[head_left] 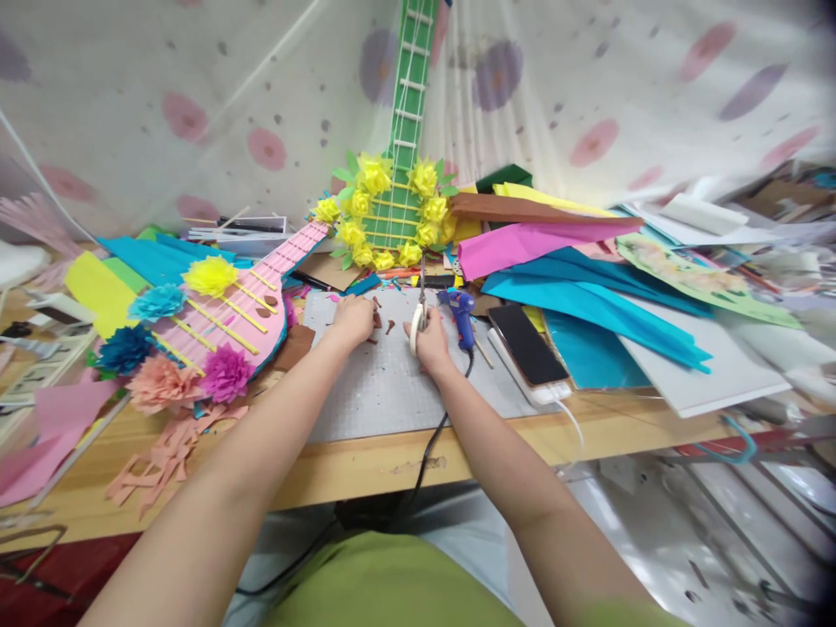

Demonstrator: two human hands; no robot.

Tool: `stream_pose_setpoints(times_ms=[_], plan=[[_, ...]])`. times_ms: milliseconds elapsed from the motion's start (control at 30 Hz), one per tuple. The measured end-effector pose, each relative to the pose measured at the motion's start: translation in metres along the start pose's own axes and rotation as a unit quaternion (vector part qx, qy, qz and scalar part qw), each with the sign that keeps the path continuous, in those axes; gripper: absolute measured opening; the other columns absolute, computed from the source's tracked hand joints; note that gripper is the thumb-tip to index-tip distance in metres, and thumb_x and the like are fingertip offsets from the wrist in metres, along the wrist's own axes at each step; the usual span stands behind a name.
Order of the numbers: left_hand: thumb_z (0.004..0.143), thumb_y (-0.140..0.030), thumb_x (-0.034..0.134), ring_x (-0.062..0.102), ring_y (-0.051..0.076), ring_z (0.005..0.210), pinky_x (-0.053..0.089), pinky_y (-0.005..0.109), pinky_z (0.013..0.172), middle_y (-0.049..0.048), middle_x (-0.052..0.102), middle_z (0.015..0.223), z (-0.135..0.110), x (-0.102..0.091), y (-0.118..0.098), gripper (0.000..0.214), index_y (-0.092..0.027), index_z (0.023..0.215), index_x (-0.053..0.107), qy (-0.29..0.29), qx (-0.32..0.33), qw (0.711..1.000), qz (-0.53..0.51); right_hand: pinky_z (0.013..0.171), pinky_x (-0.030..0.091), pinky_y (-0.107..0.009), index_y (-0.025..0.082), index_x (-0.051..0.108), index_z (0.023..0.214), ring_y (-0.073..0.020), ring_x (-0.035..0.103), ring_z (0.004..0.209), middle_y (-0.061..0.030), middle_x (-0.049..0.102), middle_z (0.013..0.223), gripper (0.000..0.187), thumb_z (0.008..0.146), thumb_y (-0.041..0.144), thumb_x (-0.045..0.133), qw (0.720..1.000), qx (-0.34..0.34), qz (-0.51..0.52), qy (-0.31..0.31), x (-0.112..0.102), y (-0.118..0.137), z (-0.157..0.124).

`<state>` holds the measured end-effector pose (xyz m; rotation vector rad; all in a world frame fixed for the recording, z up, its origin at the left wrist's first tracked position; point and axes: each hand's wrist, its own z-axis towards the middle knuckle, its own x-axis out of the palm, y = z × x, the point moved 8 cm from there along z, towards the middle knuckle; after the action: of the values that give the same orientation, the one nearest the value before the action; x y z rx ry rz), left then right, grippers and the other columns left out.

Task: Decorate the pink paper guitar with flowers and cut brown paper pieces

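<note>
My right hand point(432, 341) is closed round the white handles of a pair of scissors point(421, 306), whose blades point up and away from me. My left hand point(353, 319) rests on the grey cutting mat point(385, 383) with its fingers curled on a small brown paper piece point(377, 321). A few brown scraps point(390, 327) lie on the mat between the two hands. A blue glue gun point(461, 315) lies just right of my right hand, its black cord running off the table edge.
A pink paper guitar point(228, 318) with paper flowers lies at left; a green one point(400, 157) with yellow flowers stands behind the mat. A phone point(526, 345) and stacked coloured paper sheets point(588, 296) crowd the right. Pink scraps point(160, 461) litter the wooden table.
</note>
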<state>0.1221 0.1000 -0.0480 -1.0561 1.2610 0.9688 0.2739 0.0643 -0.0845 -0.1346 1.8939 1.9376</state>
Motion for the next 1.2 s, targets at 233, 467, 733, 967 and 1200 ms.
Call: stream_pose_setpoints(times_ms=[233, 467, 733, 967, 1200], plan=[[0.061, -0.018, 0.068, 0.057, 0.029, 0.089, 0.040, 0.037, 0.080, 0.0119, 0.065, 0.079, 0.007, -0.006, 0.009, 0.004, -0.019, 0.064, 0.069, -0.045, -0.026, 0.995, -0.089, 0.069, 0.039, -0.030, 0.022, 0.042, 0.086, -0.0174, 0.051, 0.073, 0.0006, 0.052, 0.078, 0.033, 0.063, 0.039, 0.058, 1.000, 0.001, 0.003, -0.001, 0.002, -0.006, 0.002], [0.059, -0.029, 0.071, 0.055, 0.016, 0.059, 0.040, 0.028, 0.056, 0.0034, 0.064, 0.065, -0.027, 0.007, 0.011, 0.015, -0.018, 0.064, 0.063, -0.066, -0.096, 0.780, -0.615, 0.067, 0.044, -0.030, 0.022, 0.039, 0.083, -0.0141, 0.055, 0.069, 0.0021, 0.056, 0.077, 0.038, 0.063, 0.042, 0.065, 0.984, -0.035, 0.165, 0.053, 0.015, 0.002, 0.000], [0.047, -0.032, 0.080, 0.054, 0.010, 0.057, 0.039, 0.019, 0.045, 0.0043, 0.066, 0.069, -0.057, 0.040, -0.001, 0.032, -0.013, 0.069, 0.067, -0.050, -0.185, 0.648, -0.737, 0.057, 0.042, -0.027, 0.022, 0.037, 0.079, -0.0101, 0.052, 0.054, 0.0070, 0.053, 0.064, 0.042, 0.056, 0.038, 0.069, 0.958, -0.016, 0.266, 0.107, 0.028, 0.011, -0.006], [0.043, -0.034, 0.082, 0.060, 0.013, 0.064, 0.047, 0.021, 0.047, 0.0034, 0.066, 0.074, -0.063, 0.044, -0.006, 0.043, -0.014, 0.075, 0.062, -0.071, -0.180, 0.599, -0.777, 0.059, 0.041, -0.025, 0.022, 0.037, 0.081, -0.0088, 0.051, 0.058, 0.0072, 0.052, 0.067, 0.042, 0.056, 0.033, 0.069, 0.959, -0.009, 0.273, 0.070, 0.025, 0.010, -0.008], [0.042, -0.031, 0.081, 0.057, 0.011, 0.056, 0.047, 0.021, 0.046, -0.0003, 0.062, 0.067, -0.065, 0.039, 0.000, 0.040, -0.016, 0.070, 0.056, -0.096, -0.173, 0.606, -0.770, 0.059, 0.041, -0.026, 0.023, 0.035, 0.082, -0.0087, 0.049, 0.055, 0.0079, 0.050, 0.065, 0.043, 0.057, 0.037, 0.067, 0.961, 0.007, 0.266, 0.075, 0.031, 0.014, -0.017]])
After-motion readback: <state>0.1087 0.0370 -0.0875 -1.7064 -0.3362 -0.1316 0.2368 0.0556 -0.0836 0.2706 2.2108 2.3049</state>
